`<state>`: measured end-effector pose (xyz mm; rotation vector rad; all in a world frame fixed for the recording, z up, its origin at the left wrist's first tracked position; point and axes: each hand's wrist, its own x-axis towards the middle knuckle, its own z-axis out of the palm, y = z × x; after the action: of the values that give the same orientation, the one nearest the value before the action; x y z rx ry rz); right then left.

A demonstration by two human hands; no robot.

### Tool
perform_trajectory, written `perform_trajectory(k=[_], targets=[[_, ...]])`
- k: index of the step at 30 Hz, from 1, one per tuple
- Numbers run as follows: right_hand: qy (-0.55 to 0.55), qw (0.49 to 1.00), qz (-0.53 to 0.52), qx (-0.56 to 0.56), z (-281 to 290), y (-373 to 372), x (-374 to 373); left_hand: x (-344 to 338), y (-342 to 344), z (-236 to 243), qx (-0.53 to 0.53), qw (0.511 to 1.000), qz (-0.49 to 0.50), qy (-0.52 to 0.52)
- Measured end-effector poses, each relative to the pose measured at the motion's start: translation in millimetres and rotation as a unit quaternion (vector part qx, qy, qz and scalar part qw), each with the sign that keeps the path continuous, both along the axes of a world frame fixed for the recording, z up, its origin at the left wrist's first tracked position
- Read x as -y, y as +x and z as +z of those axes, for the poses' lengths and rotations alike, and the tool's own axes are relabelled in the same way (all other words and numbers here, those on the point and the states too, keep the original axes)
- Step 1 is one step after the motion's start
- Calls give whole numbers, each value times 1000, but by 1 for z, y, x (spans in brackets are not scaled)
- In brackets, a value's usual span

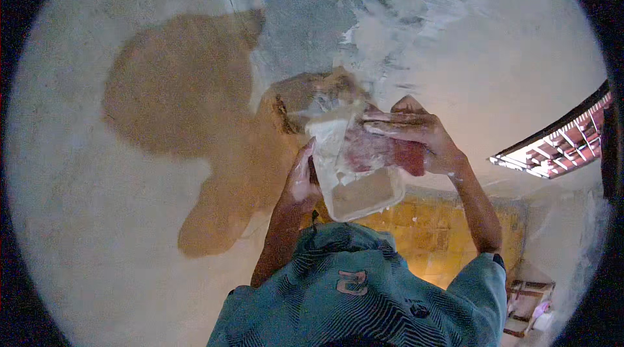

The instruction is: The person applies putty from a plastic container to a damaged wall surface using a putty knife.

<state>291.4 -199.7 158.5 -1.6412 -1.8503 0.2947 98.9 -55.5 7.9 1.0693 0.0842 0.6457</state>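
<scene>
My left hand [302, 176] is wrapped round the left side of a pale rectangular plastic tub [369, 216], which is held tilted in front of my chest. White paste [327, 142] coats the tub's upper part and edge. My right hand [426, 134] grips a flat dark-red spreader [409, 156] smeared with the same paste, with its coated side against the tub. Paste whitens the fingers of both hands. The spreader's far edge is hidden by paste and the tub.
A wall in front has a bare grey patch [302, 15] beside a whitish coated area [520, 41]. My brown shadow [175, 87] falls on its left part. To the right are a slatted opening [559, 142] and a wooden frame [530, 301]; a yellow surface [422, 233] lies behind me.
</scene>
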Motion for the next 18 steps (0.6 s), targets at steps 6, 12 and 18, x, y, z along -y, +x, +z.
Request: perform_trajectory(k=[6,12,18], targets=[[35,982,43,180,9,13,3,14,-6,63,-141,964,-57,-220],[11,994,38,102,-1,48,10,10,11,19,-151,941,-125,-276],[82,996,12,37,-14,68,12,11,20,13,-176,937,-171,-248]])
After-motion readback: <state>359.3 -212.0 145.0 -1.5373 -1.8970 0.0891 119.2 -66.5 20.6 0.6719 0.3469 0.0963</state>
